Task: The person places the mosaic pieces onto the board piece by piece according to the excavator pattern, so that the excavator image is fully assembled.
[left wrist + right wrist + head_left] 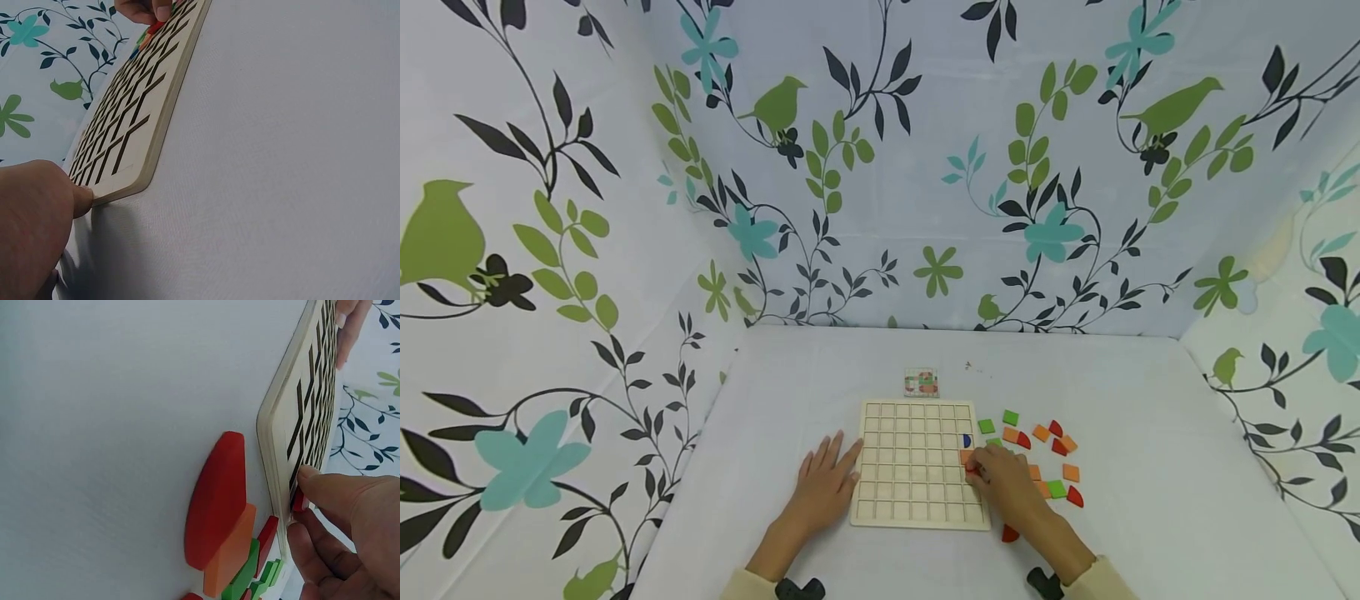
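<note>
Board (912,456) sits on table (1157,483) in head view, blue piece (967,441) and orange piece (966,457) in right column, most cells bare, loose pieces (1071,473) at right, so likely early on; left hand (826,487) at left edge, fingers extended, grasping nothing. Left wrist: thumb (82,201) touches board edge. Right wrist: right hand (375,528) pinches red piece (300,500) at edge cell, probably not seated.
</note>
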